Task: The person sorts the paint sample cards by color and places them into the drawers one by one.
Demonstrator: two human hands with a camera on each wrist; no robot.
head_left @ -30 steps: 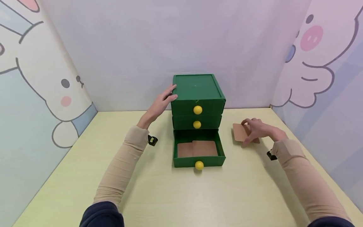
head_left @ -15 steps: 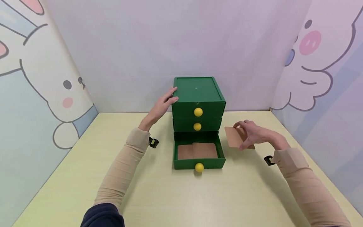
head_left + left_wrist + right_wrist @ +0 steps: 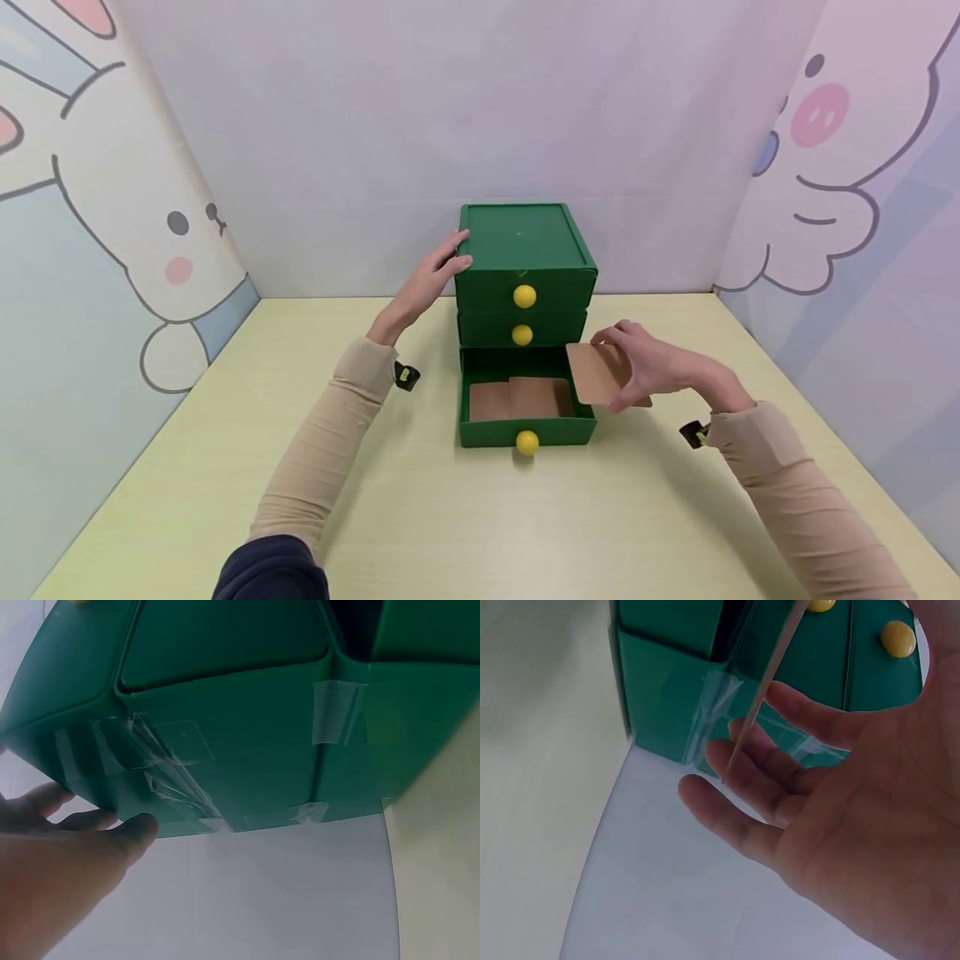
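Note:
My right hand (image 3: 651, 360) pinches a thin square brown coaster (image 3: 592, 372) by its edges, thumb on the near edge and fingers on the far one. The coaster reaches over the right wall of the pulled-out bottom drawer (image 3: 558, 432). Edge-on, the same coaster (image 3: 769, 675) shows between thumb and fingers in the right wrist view. Two more brown coasters (image 3: 540, 398) overlap inside that drawer. With extended fingers, my left hand (image 3: 422, 287) rests on the upper left edge of the green drawer cabinet (image 3: 525, 237); in the left wrist view its fingertips touch the cabinet's side.
Above the pulled-out drawer are two closed drawers with yellow knobs (image 3: 524, 296). A third yellow knob (image 3: 527, 442) sticks out at the front. Clear tape (image 3: 337, 712) covers the cabinet's side seams. Behind the pale table (image 3: 480, 525) stand printed walls.
My right hand has lifted the coaster from the table right of the cabinet and carried it left to the drawer's right wall. The left hand stays on the cabinet.

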